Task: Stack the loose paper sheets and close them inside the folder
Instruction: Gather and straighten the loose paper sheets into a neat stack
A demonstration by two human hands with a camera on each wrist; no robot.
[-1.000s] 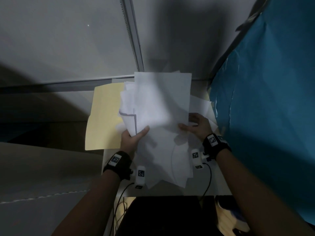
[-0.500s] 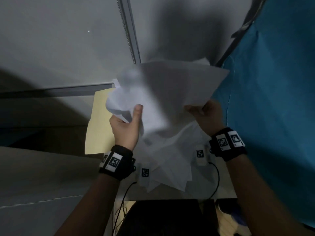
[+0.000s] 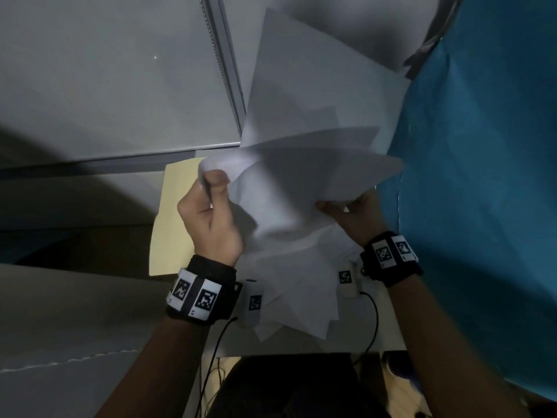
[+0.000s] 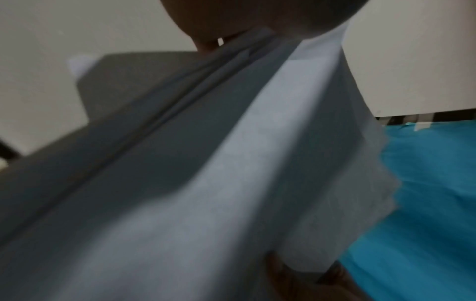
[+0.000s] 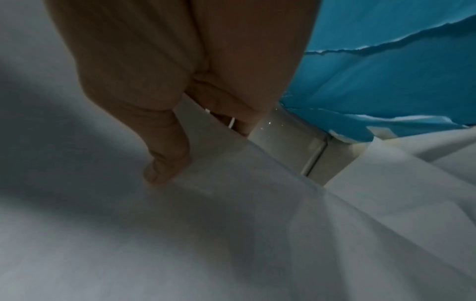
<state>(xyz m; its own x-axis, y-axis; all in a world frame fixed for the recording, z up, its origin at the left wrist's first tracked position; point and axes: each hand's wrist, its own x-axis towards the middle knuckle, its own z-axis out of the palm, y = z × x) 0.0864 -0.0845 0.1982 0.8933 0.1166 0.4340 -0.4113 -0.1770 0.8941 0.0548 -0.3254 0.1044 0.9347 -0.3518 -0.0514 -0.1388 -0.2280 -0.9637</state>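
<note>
A dim room with pale wall panels and a blue cloth (image 3: pixel 482 176) hanging on the right is framing a white surface (image 3: pixel 355 336) near the bottom of the head view. Above it, the loose paper sheets (image 3: pixel 301 164) are being held up in a fanned, uneven bundle, corners splaying in several directions. The left hand (image 3: pixel 211 218) is pinching the bundle's left edge, thumb curled over the paper. The right hand (image 3: pixel 352 215) is gripping the lower right side, thumb lying on top of the sheets and fingers underneath. More sheets (image 3: pixel 295 300) are lying spread on the surface beneath the hands. The yellow folder (image 3: pixel 171 221) is lying open on the surface to the left, partly behind the left hand.

The likely trouble: the bundle is badly misaligned, so a slack pinch could be letting sheets slide out, and squaring it too hard could be creasing the corners. The sheets underneath are also at risk of being missed.
</note>
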